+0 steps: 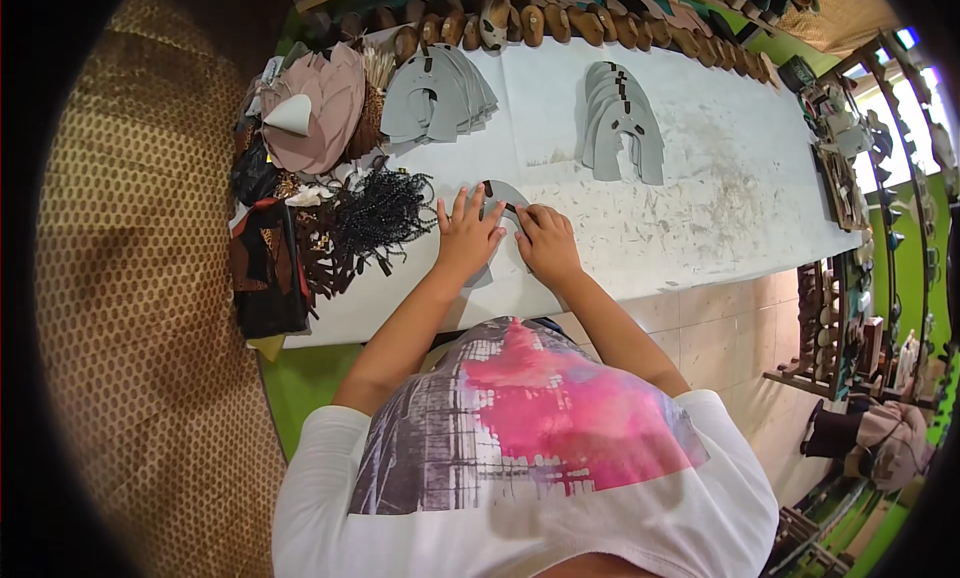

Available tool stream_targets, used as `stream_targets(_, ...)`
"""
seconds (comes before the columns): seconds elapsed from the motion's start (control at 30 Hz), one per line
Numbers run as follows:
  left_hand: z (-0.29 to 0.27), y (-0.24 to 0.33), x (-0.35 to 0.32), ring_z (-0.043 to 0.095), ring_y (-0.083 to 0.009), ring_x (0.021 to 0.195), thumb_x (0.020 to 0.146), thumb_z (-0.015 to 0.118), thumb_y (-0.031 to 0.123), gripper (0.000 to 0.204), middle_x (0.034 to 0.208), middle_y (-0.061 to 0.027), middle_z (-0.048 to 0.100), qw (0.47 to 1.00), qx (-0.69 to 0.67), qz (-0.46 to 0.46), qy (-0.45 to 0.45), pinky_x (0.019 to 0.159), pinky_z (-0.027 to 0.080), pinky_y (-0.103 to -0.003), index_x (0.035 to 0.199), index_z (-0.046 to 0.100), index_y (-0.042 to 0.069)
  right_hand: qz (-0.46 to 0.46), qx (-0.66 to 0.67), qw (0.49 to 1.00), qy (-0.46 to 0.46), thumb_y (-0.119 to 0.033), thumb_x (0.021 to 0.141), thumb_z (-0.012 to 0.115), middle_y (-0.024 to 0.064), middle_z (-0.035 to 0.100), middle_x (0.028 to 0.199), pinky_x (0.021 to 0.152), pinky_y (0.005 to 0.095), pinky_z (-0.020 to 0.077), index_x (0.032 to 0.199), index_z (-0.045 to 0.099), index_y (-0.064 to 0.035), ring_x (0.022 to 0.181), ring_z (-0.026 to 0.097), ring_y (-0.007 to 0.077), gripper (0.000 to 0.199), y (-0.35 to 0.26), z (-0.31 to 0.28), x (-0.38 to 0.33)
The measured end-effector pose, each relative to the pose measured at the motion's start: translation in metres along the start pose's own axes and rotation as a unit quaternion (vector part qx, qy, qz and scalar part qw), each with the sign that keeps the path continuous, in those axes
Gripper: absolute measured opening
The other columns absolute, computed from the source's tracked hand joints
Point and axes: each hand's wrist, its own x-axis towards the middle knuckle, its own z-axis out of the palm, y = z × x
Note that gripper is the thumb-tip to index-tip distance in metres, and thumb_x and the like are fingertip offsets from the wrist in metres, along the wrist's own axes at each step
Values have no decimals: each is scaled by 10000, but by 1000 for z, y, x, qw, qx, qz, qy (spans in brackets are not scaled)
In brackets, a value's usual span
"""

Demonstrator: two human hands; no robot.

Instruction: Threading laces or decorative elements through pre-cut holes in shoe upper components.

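Pressing stage: left hand [466, 236] spread flat, open, on grey curved shoe-upper piece [497, 200] lying at desk [700, 178] front edge; right hand [545, 243] fingertips pinching its dark strap. Next likely needs firm, aligned smoothing. Grey stacks [622, 123] behind.

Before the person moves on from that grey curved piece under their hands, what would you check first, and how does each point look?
1. Left hand flat on the grey horseshoe-shaped piece: ok.
2. Right hand pressing the piece's right arm: ok.
3. Small dark strip on the piece's top seated straight: cannot tell, too small.
4. Piece lying fully on the white table, away from its edge: ok.
5. Tangle of dark straps close beside the left hand, could snag: not ok.
6. Fanned stack of grey pieces lies apart, beyond the hands: ok.
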Motion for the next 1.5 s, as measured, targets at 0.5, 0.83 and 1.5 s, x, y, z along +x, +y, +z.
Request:
stream_targets(0.5, -1, 2, -2, 243, -323, 1318, 812, 563, 427, 488, 1431, -93, 296, 999, -27, -19, -22, 1042, 85, -597, 1266, 500, 261, 4, -51, 998, -39, -206, 792, 567, 69, 511, 1116, 902, 407, 354, 1178, 558, -125, 1085, 458, 241, 394, -3, 9, 7)
stream_targets(0.83, -45, -51, -57, 289, -331, 1277, 807, 583, 347, 343, 1369, -112, 361, 994, -65, -89, -22, 1011, 163, -593, 1100, 612, 171, -10, -82, 996, -23, -204, 750, 619, 61, 514, 1185, 965, 478, 308, 984, 643, -134, 1111, 457, 248, 245, -43, 16, 20)
stream_targets(1.5, -113, -216, -126, 297, -317, 1272, 683, 711, 163, 181, 1289, -58, 465, 969, 39, -244, 14, 1048, 140, -565, 860, 696, 196, -131, 47, 987, -75, -152, 743, 633, 66, 532, 1155, 936, 437, 335, 982, 657, -145, 1084, 482, 261, 241, -158, 70, 71)
